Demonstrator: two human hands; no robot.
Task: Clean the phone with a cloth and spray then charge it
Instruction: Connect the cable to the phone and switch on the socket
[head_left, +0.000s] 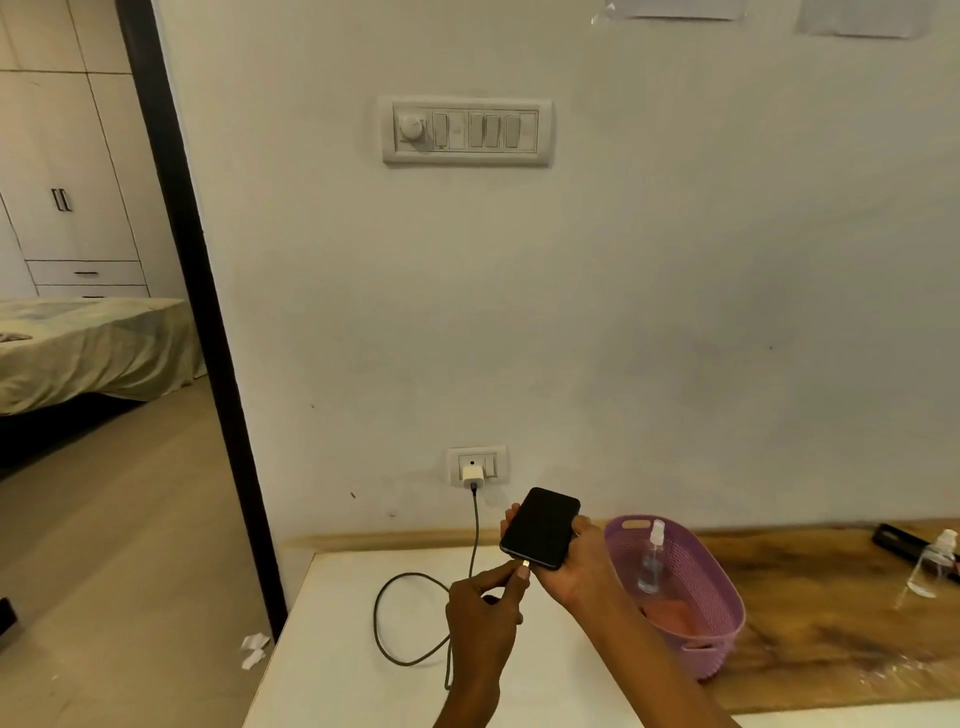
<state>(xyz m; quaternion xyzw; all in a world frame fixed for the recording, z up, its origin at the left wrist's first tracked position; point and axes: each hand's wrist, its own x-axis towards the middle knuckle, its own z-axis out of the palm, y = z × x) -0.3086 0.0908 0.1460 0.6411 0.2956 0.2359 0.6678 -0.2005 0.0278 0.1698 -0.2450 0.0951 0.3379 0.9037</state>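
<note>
White table (332, 675): bears a loose loop of cable and, at its right side, the basket; wood-grain counter (810, 597) adjoining on the right.

Purple basket (727, 597): perforated plastic, on the seam between table and counter. Inside, a clear spray bottle (653, 564) upright, and something pink on the bottom, probably the cloth, not sharp enough to confirm.

Right hand (582, 566): palm up, fingers wrapped round the phone's edges, supporting from beneath.

Left hand (483, 613): thumb and forefinger pinching the connector, other fingers curled.

Phone (540, 527): black, screen dark, held above the table's far edge, tilted, port end toward the left hand.

Charging cable (410, 618): dark, running from the adapter down the wall, looping over the table, ending in the left hand.

Wall adapter (472, 475): white, seated in the socket plate above the table.

Connector (524, 564): pale tip, at or just touching the phone's bottom edge; seated or not, cannot tell.

Step in hand, judged: plugging in for charging, cleaning apparently finished.

Handling notes: keep phone braced firmly in the right palm; align connector square to the port before pushing; press straight along the phone's long axis, no wiggling sideways; leave slack in the loop to avoid tugging the adapter; confirm by screen lighting up.
</note>
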